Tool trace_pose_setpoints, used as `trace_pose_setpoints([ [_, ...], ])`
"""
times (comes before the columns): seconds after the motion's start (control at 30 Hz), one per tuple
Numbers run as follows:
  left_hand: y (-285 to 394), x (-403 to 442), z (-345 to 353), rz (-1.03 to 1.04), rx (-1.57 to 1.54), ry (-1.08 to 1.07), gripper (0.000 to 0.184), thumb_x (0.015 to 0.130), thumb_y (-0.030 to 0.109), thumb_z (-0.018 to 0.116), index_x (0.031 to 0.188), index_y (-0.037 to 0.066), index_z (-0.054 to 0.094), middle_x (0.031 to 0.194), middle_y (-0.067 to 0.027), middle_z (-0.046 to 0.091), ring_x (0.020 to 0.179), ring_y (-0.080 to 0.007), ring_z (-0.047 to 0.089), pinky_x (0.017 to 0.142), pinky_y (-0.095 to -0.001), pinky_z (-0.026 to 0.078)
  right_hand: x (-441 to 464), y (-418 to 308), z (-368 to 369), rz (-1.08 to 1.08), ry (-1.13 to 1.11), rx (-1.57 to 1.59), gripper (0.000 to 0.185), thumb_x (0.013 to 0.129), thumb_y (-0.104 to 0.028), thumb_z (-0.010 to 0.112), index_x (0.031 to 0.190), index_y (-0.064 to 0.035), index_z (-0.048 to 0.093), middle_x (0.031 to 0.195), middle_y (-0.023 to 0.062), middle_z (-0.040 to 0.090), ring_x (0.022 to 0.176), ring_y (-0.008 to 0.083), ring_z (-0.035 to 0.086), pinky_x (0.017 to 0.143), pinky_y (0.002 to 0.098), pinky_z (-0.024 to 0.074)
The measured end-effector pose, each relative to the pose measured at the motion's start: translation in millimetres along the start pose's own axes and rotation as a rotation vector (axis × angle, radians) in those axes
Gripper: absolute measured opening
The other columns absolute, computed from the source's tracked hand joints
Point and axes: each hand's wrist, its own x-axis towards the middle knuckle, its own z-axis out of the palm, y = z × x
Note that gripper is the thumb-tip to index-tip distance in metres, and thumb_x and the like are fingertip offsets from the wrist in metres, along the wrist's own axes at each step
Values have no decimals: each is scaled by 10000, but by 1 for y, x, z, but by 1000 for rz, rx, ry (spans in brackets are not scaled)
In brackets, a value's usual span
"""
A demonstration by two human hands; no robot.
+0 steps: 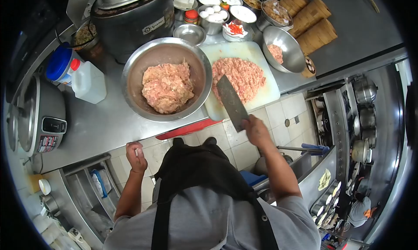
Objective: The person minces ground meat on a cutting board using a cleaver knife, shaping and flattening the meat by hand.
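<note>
My right hand (257, 130) is closed round the handle of a broad cleaver (232, 103). The blade lies over the near left part of a spread of minced meat (244, 78) on a white cutting board (271, 92). My left hand (136, 156) is off the counter's front edge with its fingers curled in; whether it holds anything is too small to tell. Left of the board, a large steel bowl (130, 91) holds a big lump of mixed mince (167, 87). To the board's right, a smaller steel bowl (294, 54) holds a little mince (275, 53).
Behind the board stand a bowl of eggs (213, 27), red chili strips (235, 29) and a red-lidded jar (191, 17). A dark cooker (135, 28), white jug (89, 82) and rice cooker (48, 115) stand left. Bamboo containers (311, 17) lie at back right. A person (360, 211) is far right.
</note>
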Motion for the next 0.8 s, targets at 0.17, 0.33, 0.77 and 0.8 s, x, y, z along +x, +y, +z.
trace_pose_setpoints([
  [0.17, -23, -25, 2, -172, -16, 9, 162, 961, 165, 476, 888, 25, 511, 854, -141, 550, 780, -273, 537, 716, -369, 433, -10, -43, -39, 4, 230, 258, 253, 963, -241, 545, 1018, 5, 571, 841, 277, 659, 845, 474, 633, 728, 512, 504],
  [0.33, -46, -60, -10, -270, 122, -29, 190, 978, 178, 465, 886, 18, 510, 836, -143, 527, 764, -288, 538, 704, -379, 438, -2, -4, 3, -55, -27, -86, 288, 970, -267, 519, 1037, 7, 582, 838, 281, 661, 830, 476, 640, 744, 520, 505],
  [0.77, -80, -128, -12, -647, 475, -281, 223, 927, 231, 622, 959, 31, 531, 775, -129, 566, 774, -318, 559, 726, -439, 469, 24, -12, -45, -16, 11, -112, 238, 966, -251, 521, 967, -20, 579, 860, 265, 661, 883, 465, 630, 786, 519, 492],
  [0.8, -77, -136, -18, -648, 485, -284, 234, 922, 240, 631, 972, 34, 531, 767, -125, 569, 778, -317, 562, 730, -441, 471, 15, -22, -60, -19, 45, -84, 236, 968, -243, 521, 950, -16, 580, 855, 263, 662, 873, 465, 631, 773, 518, 493],
])
